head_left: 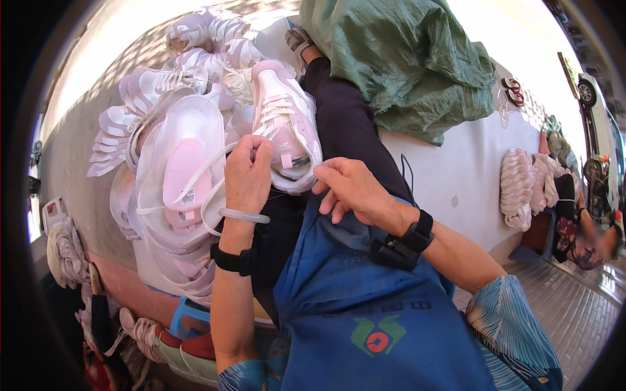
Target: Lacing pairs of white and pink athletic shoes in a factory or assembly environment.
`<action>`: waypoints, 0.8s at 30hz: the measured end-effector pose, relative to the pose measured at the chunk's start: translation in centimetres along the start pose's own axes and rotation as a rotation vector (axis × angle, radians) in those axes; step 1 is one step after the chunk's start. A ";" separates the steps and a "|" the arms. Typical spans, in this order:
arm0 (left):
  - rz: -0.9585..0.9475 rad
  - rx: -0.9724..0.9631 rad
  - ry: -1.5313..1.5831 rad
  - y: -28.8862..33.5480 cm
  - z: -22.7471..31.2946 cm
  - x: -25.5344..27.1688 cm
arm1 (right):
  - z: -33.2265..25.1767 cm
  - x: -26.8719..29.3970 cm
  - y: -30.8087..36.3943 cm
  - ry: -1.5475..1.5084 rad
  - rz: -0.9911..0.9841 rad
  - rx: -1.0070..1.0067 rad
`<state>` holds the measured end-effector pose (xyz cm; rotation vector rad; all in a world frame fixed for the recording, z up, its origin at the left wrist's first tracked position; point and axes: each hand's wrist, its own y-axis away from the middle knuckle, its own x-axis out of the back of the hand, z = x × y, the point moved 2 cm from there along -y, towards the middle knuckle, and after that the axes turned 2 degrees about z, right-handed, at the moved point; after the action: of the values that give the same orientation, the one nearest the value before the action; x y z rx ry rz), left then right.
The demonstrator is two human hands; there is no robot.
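Observation:
A pink-and-white sneaker (284, 124) lies over my thigh, toe away from me, with white lacing across its front. My left hand (248, 171) is at the sneaker's left side, thumb and forefinger pinched on a white shoelace (214, 156) that loops down past the wrist. Just right of the heel opening is my right hand (355, 190), its fingers bent and apart, with nothing visible between them. Its fingertips are close to the heel collar; whether they touch it I cannot tell.
On the left, a stack of pinkish shoe uppers (186, 176) sits beside more pink-and-white sneakers (156, 85). A green woven sack (404, 65) lies ahead. Another person (580, 241) sits at far right near bundled uppers (518, 189). A blue stool (189, 318) stands lower left.

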<state>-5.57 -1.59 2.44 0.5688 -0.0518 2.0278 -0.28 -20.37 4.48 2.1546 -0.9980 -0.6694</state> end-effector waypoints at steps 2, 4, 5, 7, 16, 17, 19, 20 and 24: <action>0.053 -0.070 -0.048 -0.2 -0.4 -0.1 | 0.9 -0.3 0.0 0.007 -0.022 -0.027; 0.082 -0.072 -0.054 0.0 -0.4 -0.2 | 1.4 -0.7 0.2 0.009 -0.039 -0.055; 0.080 -0.083 -0.053 0.0 -0.2 -0.3 | 1.6 -1.0 0.3 -0.009 -0.061 -0.106; 0.095 -0.023 -0.029 -0.2 -0.1 -0.2 | 1.3 -1.3 0.4 0.047 -0.080 -0.089; 0.181 -0.151 -0.211 -0.9 -0.1 -0.7 | -1.5 0.1 -2.9 0.897 0.356 0.744; 0.181 -0.149 -0.218 -1.1 -0.1 -0.7 | -2.2 -0.5 -3.0 1.001 0.331 0.700; 0.177 -0.131 -0.174 -1.3 0.2 -0.8 | -2.5 -1.2 -3.8 1.090 0.304 0.652; 0.174 -0.129 -0.183 -1.4 0.2 -0.9 | -2.4 -1.3 -4.6 1.162 0.365 0.678; 0.239 -0.213 -0.274 -1.7 0.2 -0.9 | -2.1 -1.4 -5.4 1.398 0.390 0.856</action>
<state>-3.67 -1.50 1.88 0.7275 -0.5159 2.1251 2.80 -15.94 2.08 2.1570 -0.8118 1.5240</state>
